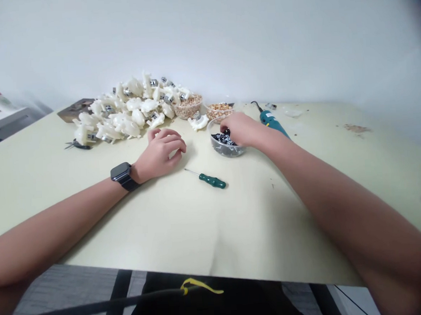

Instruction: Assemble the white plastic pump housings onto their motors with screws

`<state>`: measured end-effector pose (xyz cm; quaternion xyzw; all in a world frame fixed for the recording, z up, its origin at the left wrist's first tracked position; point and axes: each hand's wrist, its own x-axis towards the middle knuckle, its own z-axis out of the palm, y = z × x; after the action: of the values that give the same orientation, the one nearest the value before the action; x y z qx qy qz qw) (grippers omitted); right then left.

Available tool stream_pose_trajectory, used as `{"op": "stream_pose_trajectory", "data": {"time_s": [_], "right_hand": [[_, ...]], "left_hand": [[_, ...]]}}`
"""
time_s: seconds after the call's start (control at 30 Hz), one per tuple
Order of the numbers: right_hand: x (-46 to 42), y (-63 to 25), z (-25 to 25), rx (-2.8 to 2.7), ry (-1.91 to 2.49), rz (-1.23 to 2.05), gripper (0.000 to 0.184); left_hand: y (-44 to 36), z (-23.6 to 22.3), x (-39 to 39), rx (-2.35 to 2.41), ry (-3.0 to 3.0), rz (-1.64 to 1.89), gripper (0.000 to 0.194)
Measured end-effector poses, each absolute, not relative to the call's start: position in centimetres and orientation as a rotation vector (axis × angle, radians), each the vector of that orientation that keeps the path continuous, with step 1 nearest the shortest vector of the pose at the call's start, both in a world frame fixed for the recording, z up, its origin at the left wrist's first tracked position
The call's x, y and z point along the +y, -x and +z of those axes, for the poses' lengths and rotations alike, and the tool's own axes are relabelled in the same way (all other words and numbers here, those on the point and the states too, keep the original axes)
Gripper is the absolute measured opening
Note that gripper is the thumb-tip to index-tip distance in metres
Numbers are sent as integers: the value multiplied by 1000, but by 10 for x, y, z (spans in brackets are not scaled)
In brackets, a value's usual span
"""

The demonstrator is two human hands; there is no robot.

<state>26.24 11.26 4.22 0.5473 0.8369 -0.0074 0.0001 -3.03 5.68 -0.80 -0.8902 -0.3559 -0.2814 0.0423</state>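
Observation:
My right hand reaches into a clear plastic bowl of small black and silvery parts. Its fingers point down and are drawn together among the parts; what they grip, if anything, is hidden. Wearing a dark watch, my left hand rests on the table with its fingers loosely bent and a gap between thumb and fingers. Nothing shows in it. A screwdriver with a green handle lies between my hands, its tip towards the left one. Behind the bowl lies a single white plastic piece.
A heap of white plastic figures with metallic inserts covers the back left. Two tubs, one of pinkish bits and one of orange-brown bits, stand beside it. Cutters lie left; a teal corded tool lies behind my right forearm.

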Motion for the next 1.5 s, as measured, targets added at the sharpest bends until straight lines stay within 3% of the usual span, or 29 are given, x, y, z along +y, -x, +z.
{"op": "stream_pose_trajectory", "data": {"time_s": [0.5,0.73,1.23,1.3,1.5], "right_hand": [[106,-265,42,2700,-1806,-16,45],[107,-270,40,2819,-1785,8,29],[102,-266,44,2744,-1891,117,24],[104,-267,45,2855,-1927,34,23],[76,-262,64,3123,-2082,-663,16]], "left_hand": [[28,-11,57,-1115,2778,-854,20],[30,-12,58,-1107,2786,-831,21],[31,-12,58,-1107,2789,-808,22],[31,-12,57,-1108,2770,-820,21],[26,-9,52,-1020,2640,-1058,21]]}}
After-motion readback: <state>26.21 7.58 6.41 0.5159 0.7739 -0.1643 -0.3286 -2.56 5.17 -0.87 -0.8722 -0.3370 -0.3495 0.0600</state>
